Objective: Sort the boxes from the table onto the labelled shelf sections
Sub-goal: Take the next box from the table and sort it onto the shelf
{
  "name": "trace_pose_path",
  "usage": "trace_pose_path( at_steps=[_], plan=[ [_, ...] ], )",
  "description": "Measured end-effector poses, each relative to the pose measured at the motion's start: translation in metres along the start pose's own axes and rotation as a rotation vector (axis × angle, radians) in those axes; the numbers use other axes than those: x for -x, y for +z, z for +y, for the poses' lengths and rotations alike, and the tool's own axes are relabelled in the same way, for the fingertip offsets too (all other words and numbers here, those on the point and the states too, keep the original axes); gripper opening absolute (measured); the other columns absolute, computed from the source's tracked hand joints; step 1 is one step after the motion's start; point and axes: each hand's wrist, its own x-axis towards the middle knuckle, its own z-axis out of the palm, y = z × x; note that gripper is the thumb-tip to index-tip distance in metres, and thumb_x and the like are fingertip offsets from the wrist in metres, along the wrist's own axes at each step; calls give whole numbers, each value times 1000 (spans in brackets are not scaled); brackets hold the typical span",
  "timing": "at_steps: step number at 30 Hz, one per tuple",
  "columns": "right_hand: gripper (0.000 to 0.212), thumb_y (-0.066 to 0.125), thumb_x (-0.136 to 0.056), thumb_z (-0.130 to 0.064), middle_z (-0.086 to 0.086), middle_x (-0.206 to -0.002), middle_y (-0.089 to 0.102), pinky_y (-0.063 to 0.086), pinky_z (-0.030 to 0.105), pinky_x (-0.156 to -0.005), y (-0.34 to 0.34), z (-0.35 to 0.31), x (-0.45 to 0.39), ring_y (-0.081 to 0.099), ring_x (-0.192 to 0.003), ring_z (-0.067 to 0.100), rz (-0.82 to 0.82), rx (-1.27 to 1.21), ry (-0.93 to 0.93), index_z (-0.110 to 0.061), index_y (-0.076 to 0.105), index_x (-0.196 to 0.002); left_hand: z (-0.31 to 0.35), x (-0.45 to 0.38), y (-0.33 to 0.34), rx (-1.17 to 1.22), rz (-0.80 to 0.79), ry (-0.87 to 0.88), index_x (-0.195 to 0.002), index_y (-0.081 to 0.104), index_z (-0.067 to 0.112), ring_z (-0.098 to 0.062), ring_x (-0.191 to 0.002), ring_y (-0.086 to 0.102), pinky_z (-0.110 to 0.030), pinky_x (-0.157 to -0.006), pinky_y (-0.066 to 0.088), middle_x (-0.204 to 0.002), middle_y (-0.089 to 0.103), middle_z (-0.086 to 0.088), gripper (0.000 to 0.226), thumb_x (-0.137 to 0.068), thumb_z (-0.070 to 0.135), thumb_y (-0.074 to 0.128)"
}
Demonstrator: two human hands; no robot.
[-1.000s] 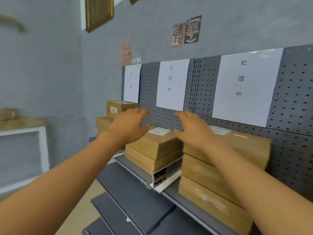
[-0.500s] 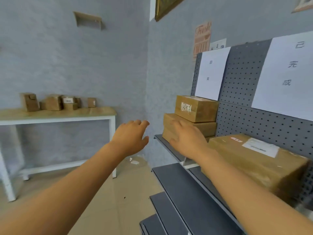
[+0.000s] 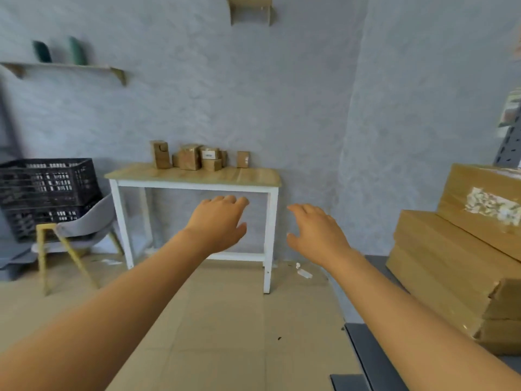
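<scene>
Progress check, read left to right. Small brown cardboard boxes (image 3: 197, 159), about six by my count, stand clustered at the back of the white-framed, wood-topped desk (image 3: 194, 176); I judge these remain to be sorted. My left hand (image 3: 218, 221) is held out with fingers relaxed and spread, holding nothing. My right hand (image 3: 315, 230) is likewise relaxed and empty. Both are well short of the desk. Large flat brown cardboard boxes (image 3: 456, 249) lie stacked on the grey metal shelf (image 3: 375, 359) at right; I judge those already placed.
</scene>
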Motion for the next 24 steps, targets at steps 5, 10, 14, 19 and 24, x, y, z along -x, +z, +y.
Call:
trace_pose_path(
  at_steps=[5,10,14,19,24],
  plan=[
    [60,53,-97,-31,5,-148,43,36,38,-106,45,-26,-107,39,-134,27,-6,-44,-91,-16,33,-151,-85,-49,43,-56,-12,-93,-146,37,21,-26,-124,53,-40,-99,45,-137,55,-5,52,-99,42,46],
    [57,54,-97,-33,6,-143,46,39,40,-104,93,-50,-217,43,-130,28,-30,-35,-121,-16,36,-149,-170,-114,90,-61,-13,-145,-147,37,21,-26,-126,52,-40,-100,44,-140,53,-5,53,-99,42,47],
    [59,54,-97,-31,5,-149,43,38,38,-106,115,-61,-294,39,-136,26,-25,-28,-135,-17,33,-151,-222,-168,120,-62,-28,-142,-144,39,21,-25,-119,54,-39,-97,46,-132,57,-5,50,-99,41,47],
    [61,53,-98,-33,3,-154,39,35,38,-109,154,-63,-387,35,-140,25,-47,-50,-163,-19,31,-153,-275,-239,162,-43,-43,-148,-143,40,20,-25,-119,55,-39,-97,46,-132,58,-5,49,-99,41,47],
    [59,54,-97,-33,4,-151,42,39,38,-106,203,-55,-486,40,-135,25,-68,-57,-192,-17,34,-151,-321,-314,208,-41,-50,-180,-145,39,22,-25,-121,54,-40,-99,46,-136,56,-4,51,-100,42,48]
  ],
)
